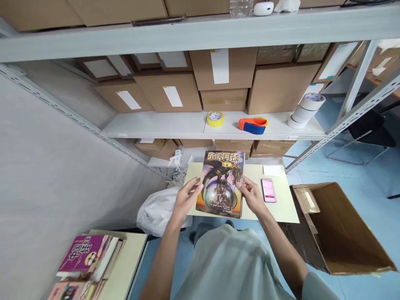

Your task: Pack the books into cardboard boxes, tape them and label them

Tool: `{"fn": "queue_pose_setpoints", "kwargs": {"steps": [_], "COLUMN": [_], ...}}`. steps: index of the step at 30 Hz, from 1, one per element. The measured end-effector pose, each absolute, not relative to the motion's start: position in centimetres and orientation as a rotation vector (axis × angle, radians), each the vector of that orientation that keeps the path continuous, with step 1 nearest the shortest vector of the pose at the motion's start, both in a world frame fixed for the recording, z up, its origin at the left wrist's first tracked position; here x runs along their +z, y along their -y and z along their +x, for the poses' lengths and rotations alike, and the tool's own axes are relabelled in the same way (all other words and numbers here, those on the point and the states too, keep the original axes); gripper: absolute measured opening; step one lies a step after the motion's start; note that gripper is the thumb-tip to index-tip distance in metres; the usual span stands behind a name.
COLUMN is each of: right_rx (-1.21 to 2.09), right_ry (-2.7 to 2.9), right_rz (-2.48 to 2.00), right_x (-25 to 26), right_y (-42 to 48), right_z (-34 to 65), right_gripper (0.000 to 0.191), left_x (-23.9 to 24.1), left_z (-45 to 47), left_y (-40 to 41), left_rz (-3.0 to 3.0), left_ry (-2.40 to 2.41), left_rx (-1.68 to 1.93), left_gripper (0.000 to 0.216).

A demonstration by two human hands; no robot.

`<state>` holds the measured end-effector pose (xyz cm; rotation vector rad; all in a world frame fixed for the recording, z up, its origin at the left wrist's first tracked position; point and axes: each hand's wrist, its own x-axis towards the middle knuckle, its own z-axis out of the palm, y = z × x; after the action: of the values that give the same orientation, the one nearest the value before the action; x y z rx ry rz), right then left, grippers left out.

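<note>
Between my two hands is a book (220, 185), its front cover facing up, with a black dragon over a glass globe that has a castle inside. My left hand (188, 196) grips the book's left edge, thumb on the cover. On the opposite edge, my right hand (251, 193) holds it the same way, fingers partly hidden beneath. The book is above a pale yellow table (284, 208). To the right of my right hand lies a phone (268, 190) with a pink screen, and behind it a white paper slip (272, 170).
Ahead is a shelf (156, 125) with cardboard boxes (170, 91), yellow tape (215, 119), a red-and-blue tape dispenser (253, 125) and stacked white rolls (306, 110). An open carton (346, 229) stands right. Stacked books (84, 258) lie lower left, near a white plastic bag (161, 212).
</note>
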<state>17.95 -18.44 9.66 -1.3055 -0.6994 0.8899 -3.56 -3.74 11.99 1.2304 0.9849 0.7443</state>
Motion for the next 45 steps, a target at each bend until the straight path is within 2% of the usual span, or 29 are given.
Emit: {"fn": "queue_pose_setpoints", "kwargs": {"steps": [4,12,19,24,29,32,41,45], "right_rx": [0.958,1.011,0.957,0.953,0.963,0.946,0.788,0.734], "right_ry": [0.672,0.736,0.933,1.054,1.127,1.157,1.314,1.330], "right_rz": [-1.305,-1.240,-1.203,-1.203,-1.197,-1.216,-1.229,-1.219], "right_x": [9.6,11.2,13.2,13.3,13.3,13.1,11.0,10.2], "right_y": [18.0,17.0,16.5,16.3,16.2,16.5,17.9,18.3], "right_z": [18.7,19.3,19.7,20.6,21.2,21.6,21.4,20.7], "right_gripper": [0.070,0.071,0.062,0.066,0.068,0.062,0.024,0.022], "left_x": [13.5,13.2,12.9,13.6,14.1,13.9,12.9,12.7], "left_z": [-4.6,-5.0,-5.9,-6.3,-6.2,-6.5,-6.8,-6.6], "left_y": [2.7,3.0,3.0,3.2,3.5,3.5,3.4,3.8], "left_rz": [1.125,1.195,1.288,1.369,1.453,1.509,1.728,1.664], "left_ry": [-0.791,-0.845,-0.871,-0.912,-0.902,-0.927,-0.752,-0.765], "left_rx": [0.490,0.584,0.696,0.659,0.703,0.755,1.042,1.016], "left_gripper": [0.058,0.056,0.060,0.063,0.056,0.046,0.019,0.020]}}
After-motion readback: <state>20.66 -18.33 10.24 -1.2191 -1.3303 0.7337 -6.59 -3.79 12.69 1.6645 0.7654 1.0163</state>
